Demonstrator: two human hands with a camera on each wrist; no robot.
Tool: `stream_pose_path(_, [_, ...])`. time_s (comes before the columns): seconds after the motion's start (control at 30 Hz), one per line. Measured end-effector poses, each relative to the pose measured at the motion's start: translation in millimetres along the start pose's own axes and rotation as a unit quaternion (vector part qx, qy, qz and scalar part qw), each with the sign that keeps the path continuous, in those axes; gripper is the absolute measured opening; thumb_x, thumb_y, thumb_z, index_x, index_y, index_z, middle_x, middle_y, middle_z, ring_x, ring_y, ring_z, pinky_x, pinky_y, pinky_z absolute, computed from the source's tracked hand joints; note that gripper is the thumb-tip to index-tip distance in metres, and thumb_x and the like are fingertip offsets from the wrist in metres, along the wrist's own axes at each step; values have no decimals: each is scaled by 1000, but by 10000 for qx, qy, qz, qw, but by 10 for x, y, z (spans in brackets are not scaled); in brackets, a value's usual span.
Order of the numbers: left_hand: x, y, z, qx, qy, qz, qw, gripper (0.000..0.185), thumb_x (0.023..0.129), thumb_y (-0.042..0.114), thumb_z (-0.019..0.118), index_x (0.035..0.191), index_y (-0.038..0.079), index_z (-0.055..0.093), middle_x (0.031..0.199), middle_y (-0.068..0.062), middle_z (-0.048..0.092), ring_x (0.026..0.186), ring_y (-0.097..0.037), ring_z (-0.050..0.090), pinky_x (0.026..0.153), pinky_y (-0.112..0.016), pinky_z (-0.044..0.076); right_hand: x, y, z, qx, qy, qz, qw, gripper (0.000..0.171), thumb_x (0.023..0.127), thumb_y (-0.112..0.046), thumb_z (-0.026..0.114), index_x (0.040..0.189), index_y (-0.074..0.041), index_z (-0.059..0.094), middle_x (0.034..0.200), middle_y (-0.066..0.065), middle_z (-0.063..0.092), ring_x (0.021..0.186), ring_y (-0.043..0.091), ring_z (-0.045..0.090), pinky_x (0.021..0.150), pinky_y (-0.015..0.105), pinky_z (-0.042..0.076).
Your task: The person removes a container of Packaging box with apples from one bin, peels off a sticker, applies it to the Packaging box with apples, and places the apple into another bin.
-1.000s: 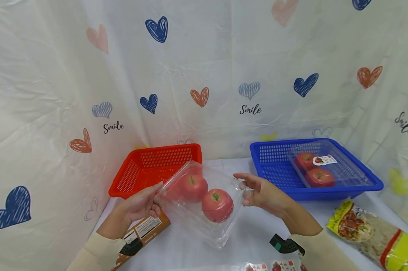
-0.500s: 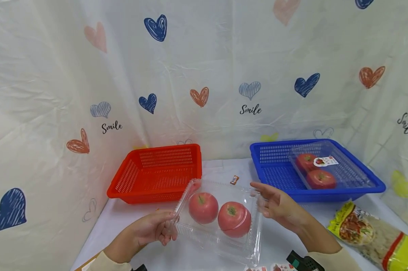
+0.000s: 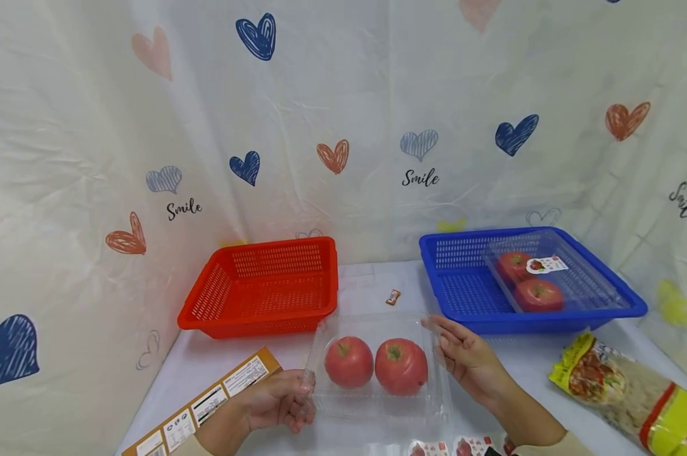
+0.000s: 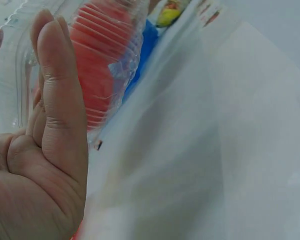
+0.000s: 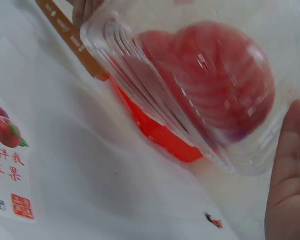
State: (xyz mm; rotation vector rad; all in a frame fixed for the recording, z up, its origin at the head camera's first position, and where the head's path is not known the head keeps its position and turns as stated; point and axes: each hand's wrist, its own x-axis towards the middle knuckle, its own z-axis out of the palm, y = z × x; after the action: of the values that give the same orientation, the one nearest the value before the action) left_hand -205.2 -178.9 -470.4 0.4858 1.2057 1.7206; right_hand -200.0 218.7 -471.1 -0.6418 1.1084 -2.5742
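Note:
A clear plastic fruit box (image 3: 378, 408) with two red apples inside, one (image 3: 349, 361) on the left and one (image 3: 401, 366) on the right, is held up above the white table. My left hand (image 3: 281, 400) grips its left side, the fingers partly curled. On the opposite side, my right hand (image 3: 468, 358) holds the box edge between thumb and fingers. The left wrist view shows the ribbed wall of the box (image 4: 12, 95) behind the fingers. From the right wrist, the underside of the box (image 5: 110, 40) appears tilted, apples showing through.
A red basket (image 3: 315, 326) stands back left. A blue basket (image 3: 463, 323) at back right holds another clear box with two apples and a label (image 3: 549, 266). Around lie a brown carton (image 3: 263, 361), a yellow-ended food bag (image 3: 634, 392), a small wrapped sweet (image 3: 393, 297) and apple stickers (image 3: 429, 449).
Both hands have brought the fruit box down and slightly to the right, turning it from slanted to nearly level. The red basket, sweet and carton have come more into view.

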Motion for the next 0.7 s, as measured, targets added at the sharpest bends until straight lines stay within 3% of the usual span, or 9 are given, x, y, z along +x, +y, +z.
stream_pose_path(0.17, [52, -45, -26, 12, 85, -222, 9997, 5, 96, 18, 52, 95, 20, 57, 88, -3, 72, 72, -10, 67, 69, -27, 57, -7, 50, 14, -442, 640, 117, 9969, 35, 104, -1, 41, 126, -11, 65, 126, -1, 64, 87, 5, 64, 80, 18, 52])
stream_pose_path(0.27, [76, -64, -32, 69, 254, -281, 9993, 3, 96, 17, 52, 98, 17, 55, 87, -4, 71, 71, -11, 67, 69, -28, 57, -5, 53, 14, -954, 996, 302, 9900, 32, 104, -7, 43, 131, -9, 61, 128, -3, 62, 82, 5, 62, 76, 17, 52])
stream_pose_path(0.37, [108, -77, -23, 254, 483, -257, 9982, 12, 96, 19, 55, 104, 10, 53, 87, -6, 71, 71, -13, 68, 68, -29, 57, 5, 47, 21, -1678, 1453, 540, 9735, 39, 104, -17, 46, 140, -3, 50, 129, -5, 61, 88, 6, 62, 77, 21, 53])
stream_pose_path(0.53, [168, -109, 16, 353, 658, -355, 9966, 32, 97, 25, 59, 118, 3, 50, 89, -5, 71, 74, -14, 68, 69, -29, 57, 26, 29, 43, -2489, 2217, 1110, 9363, 56, 103, -34, 48, 147, 0, 39, 130, -7, 58, 107, 7, 57, 87, 26, 50])
stream_pose_path(0.7, [221, -167, 42, 322, 773, -426, 9956, 24, 99, 26, 56, 111, 6, 52, 89, -6, 71, 74, -14, 68, 69, -29, 57, 43, 12, 59, -2819, 2305, 1427, 9204, 63, 101, -31, 53, 150, 2, 31, 148, 11, 40, 121, 14, 47, 98, 29, 44])
